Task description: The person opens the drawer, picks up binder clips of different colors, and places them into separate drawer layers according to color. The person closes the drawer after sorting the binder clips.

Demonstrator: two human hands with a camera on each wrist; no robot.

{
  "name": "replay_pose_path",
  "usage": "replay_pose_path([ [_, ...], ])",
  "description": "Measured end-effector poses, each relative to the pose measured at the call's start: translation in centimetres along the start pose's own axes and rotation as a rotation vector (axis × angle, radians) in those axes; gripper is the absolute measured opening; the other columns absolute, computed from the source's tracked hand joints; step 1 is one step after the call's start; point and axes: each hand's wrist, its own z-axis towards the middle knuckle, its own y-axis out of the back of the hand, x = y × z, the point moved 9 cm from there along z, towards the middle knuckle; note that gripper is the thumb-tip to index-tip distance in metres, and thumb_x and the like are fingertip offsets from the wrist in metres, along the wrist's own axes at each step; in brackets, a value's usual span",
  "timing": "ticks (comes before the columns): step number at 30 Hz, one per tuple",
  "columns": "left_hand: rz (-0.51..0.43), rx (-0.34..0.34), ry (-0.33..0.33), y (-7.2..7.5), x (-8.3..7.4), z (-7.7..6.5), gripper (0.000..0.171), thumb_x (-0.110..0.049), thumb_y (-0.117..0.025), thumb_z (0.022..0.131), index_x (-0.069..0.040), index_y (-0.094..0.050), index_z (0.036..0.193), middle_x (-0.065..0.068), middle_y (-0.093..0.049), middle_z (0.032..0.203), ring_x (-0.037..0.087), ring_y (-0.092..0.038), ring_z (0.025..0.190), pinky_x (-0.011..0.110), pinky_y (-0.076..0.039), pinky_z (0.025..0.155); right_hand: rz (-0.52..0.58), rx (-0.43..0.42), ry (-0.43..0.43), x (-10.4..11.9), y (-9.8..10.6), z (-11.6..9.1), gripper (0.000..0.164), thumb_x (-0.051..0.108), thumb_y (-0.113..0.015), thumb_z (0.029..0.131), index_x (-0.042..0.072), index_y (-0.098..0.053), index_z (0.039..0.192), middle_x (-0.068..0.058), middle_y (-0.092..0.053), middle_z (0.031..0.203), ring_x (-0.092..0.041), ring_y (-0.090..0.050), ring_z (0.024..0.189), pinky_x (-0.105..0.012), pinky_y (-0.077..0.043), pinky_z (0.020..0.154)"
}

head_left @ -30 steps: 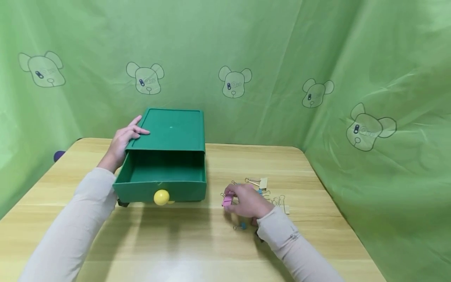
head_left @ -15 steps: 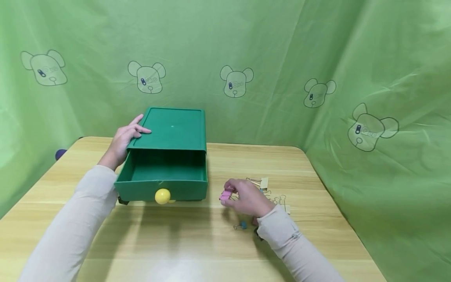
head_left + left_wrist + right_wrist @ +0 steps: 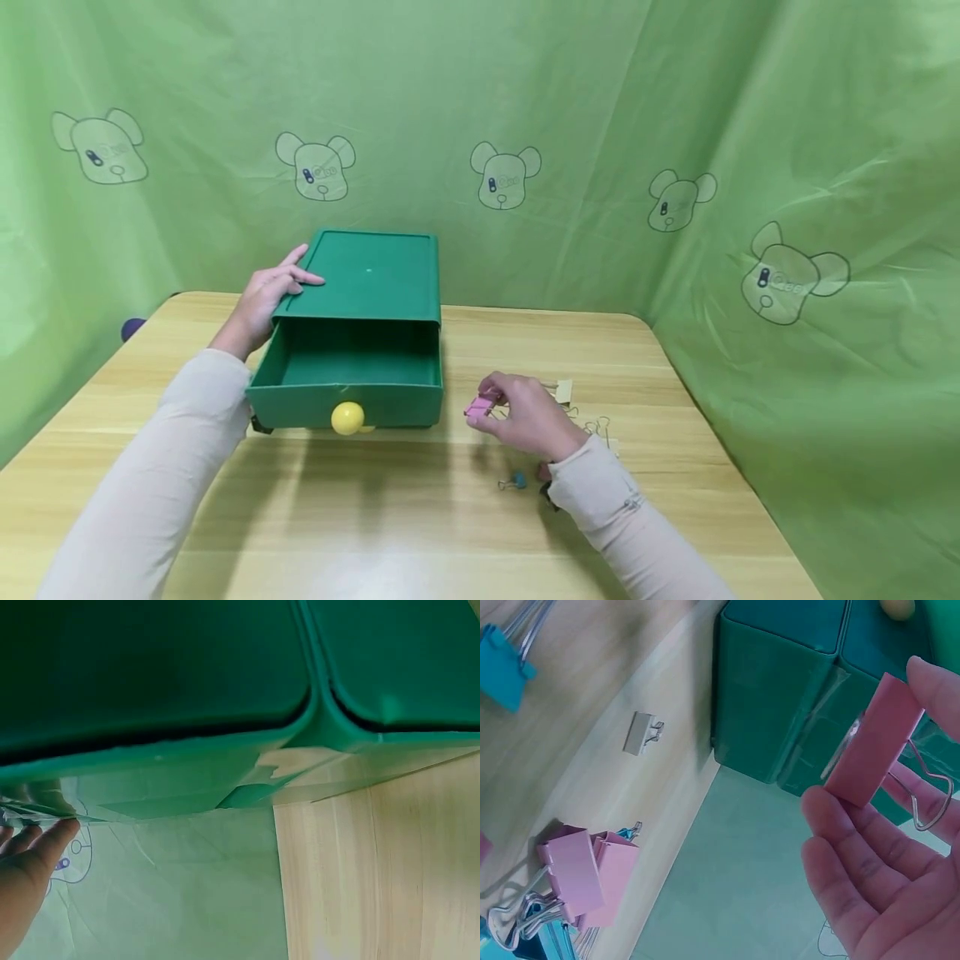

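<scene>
A green plastic drawer box [image 3: 367,275] stands left of centre in the head view, its drawer [image 3: 408,404] pulled out toward me, with a yellow round knob [image 3: 347,417]. The inside of the drawer shows only its bare green floor. My left hand [image 3: 264,298] rests along the box's left top edge, fingers extended; its fingertips show against the side in the left wrist view. To the right of the drawer, my right hand [image 3: 531,418] pinches a pink binder clip [image 3: 876,742] between thumb and fingers, held above the table with its wire handles sticking out.
Beneath and beyond my right hand lie several binder clips: a blue one [image 3: 517,480], a cream one [image 3: 564,392] and pink ones [image 3: 574,874], partly hidden by the hand. A green curtain [image 3: 570,100] closes off the table's back and right side. Something purple [image 3: 131,329] sits past the left edge.
My right hand has raised the pink binder clip up from the other clips and slightly left toward the drawer. My left hand keeps its place on the box.
</scene>
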Motion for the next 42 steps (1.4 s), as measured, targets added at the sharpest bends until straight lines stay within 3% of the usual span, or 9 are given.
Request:
replay_pose_path([
  [5,0.004,0.003,0.011,0.0,0.1,0.0,0.039,0.007,-0.035,0.090,0.003,-0.072,0.103,0.009,-0.007,0.162,0.032,0.004,0.147,0.055,-0.001,0.114,0.014,-0.009,0.015,0.2,0.2,0.0,0.036,0.033,-0.079,0.080,0.010,-0.066,0.103,0.007,-0.065,0.088,-0.014,-0.063,0.084,-0.031,-0.051,0.078],
  [10,0.004,0.009,0.021,0.0,0.2,0.2,0.040,0.006,-0.035,0.091,0.001,-0.073,0.103,0.008,-0.007,0.162,0.031,0.004,0.147,0.055,-0.002,0.114,0.025,-0.017,-0.004,0.2,0.6,0.1,0.037,0.035,-0.079,0.080,0.010,-0.066,0.104,0.007,-0.065,0.089,-0.018,-0.064,0.085,-0.032,-0.051,0.078],
  [16,0.009,0.010,0.029,0.1,0.2,0.3,0.042,0.006,-0.035,0.091,-0.005,-0.074,0.100,0.007,-0.007,0.162,0.030,0.004,0.147,0.056,-0.003,0.114,0.011,-0.045,-0.010,0.6,1.2,0.1,0.038,0.037,-0.079,0.080,0.010,-0.066,0.104,0.006,-0.065,0.091,-0.014,-0.062,0.085,-0.031,-0.051,0.078],
  [24,0.042,0.012,0.023,0.1,0.3,0.3,0.037,0.005,-0.034,0.091,0.013,-0.065,0.110,0.007,-0.008,0.162,0.029,0.004,0.147,0.054,-0.002,0.114,0.017,-0.070,0.013,1.1,1.8,0.1,0.037,0.036,-0.078,0.081,0.009,-0.067,0.103,0.003,-0.066,0.092,-0.020,-0.064,0.087,-0.033,-0.051,0.077],
  [34,0.057,0.021,0.029,0.1,0.3,0.5,0.037,0.004,-0.033,0.091,0.020,-0.057,0.114,0.007,-0.007,0.162,0.028,0.003,0.147,0.054,-0.004,0.115,0.012,-0.106,0.037,1.6,2.6,0.2,0.034,0.037,-0.078,0.081,0.011,-0.067,0.100,0.005,-0.066,0.090,-0.011,-0.061,0.082,-0.030,-0.051,0.074],
  [42,0.061,0.021,0.031,0.1,0.3,0.5,0.037,0.004,-0.033,0.091,0.020,-0.058,0.113,0.007,-0.007,0.162,0.028,0.003,0.147,0.054,-0.005,0.115,0.025,-0.127,0.040,1.9,3.0,0.1,0.032,0.038,-0.078,0.080,0.012,-0.068,0.098,0.005,-0.066,0.090,-0.011,-0.061,0.082,-0.031,-0.051,0.075],
])
